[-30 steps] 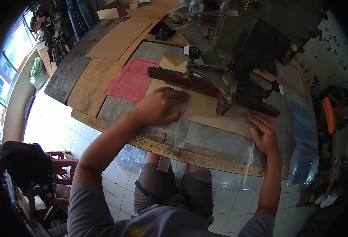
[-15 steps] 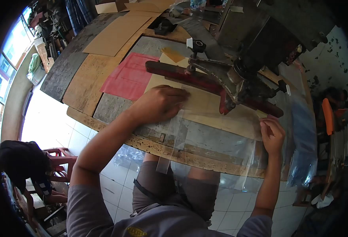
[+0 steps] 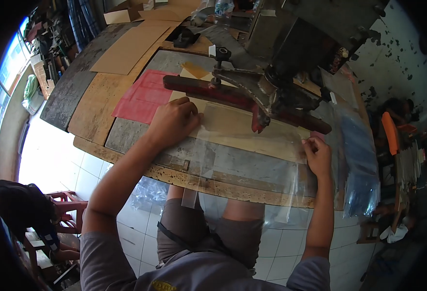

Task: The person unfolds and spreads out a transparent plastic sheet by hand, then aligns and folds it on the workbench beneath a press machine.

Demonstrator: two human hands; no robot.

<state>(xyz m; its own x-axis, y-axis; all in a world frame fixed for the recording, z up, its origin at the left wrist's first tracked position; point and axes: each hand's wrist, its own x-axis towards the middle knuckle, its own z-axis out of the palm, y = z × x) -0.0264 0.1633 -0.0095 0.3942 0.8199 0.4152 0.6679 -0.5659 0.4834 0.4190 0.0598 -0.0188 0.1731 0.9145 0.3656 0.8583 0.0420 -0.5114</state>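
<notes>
A clear plastic sheet [image 3: 252, 170] is stretched between my two hands and hangs over the near table edge. At its upper left corner is my left hand [image 3: 176, 121], fingers curled and pinching the plastic. My right hand [image 3: 319, 155] holds the sheet's right edge between thumb and fingers. Under the plastic lies a cream-coloured sheet [image 3: 238, 125]. Just beyond my hands, a dark red bar [image 3: 223, 97] on a metal press arm [image 3: 247, 80] crosses above the cream sheet. A pink-red sheet [image 3: 138, 99] lies left of my left hand.
Brown cardboard [image 3: 131, 48] rests on the table's left side. A stack of bluish clear plastic [image 3: 361, 167] drapes over the right edge. The machine body [image 3: 296, 43] stands at the back. A person [image 3: 26, 213] is low at the left, by a red stool [image 3: 70, 206].
The whole view has shifted slightly. Relative to the bar, my left hand has drawn a little left and toward me with the plastic corner. My right hand stays at the right edge.
</notes>
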